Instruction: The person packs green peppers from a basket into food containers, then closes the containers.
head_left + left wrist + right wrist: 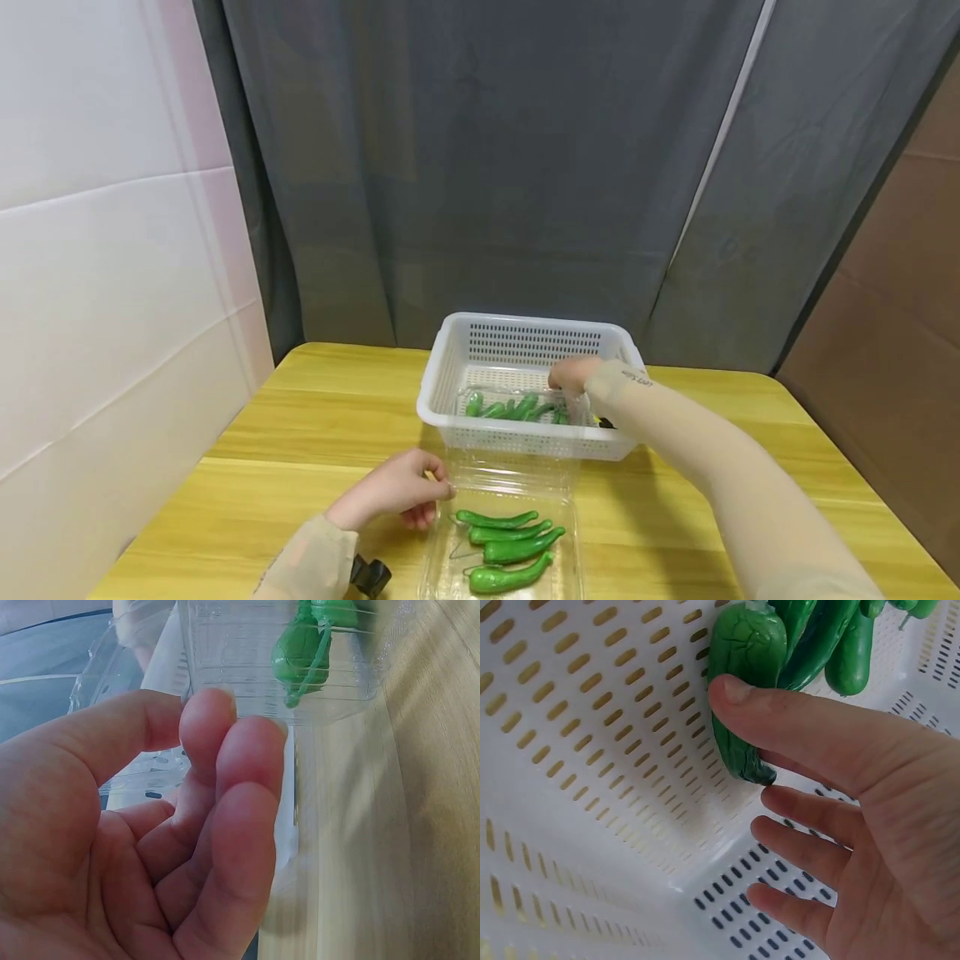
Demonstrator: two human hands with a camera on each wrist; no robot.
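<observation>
Grey curtain behind a yellow bench (300,433) — right hand (855,795), fingers spread, touches a green pepper (742,667) in the far white basket (525,333); left hand (393,492), relaxed, touches the near clear tray (450,575).

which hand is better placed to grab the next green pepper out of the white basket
Right. The right hand is already inside the white basket, thumb touching a green pepper. The left hand rests at the clear container.
</observation>
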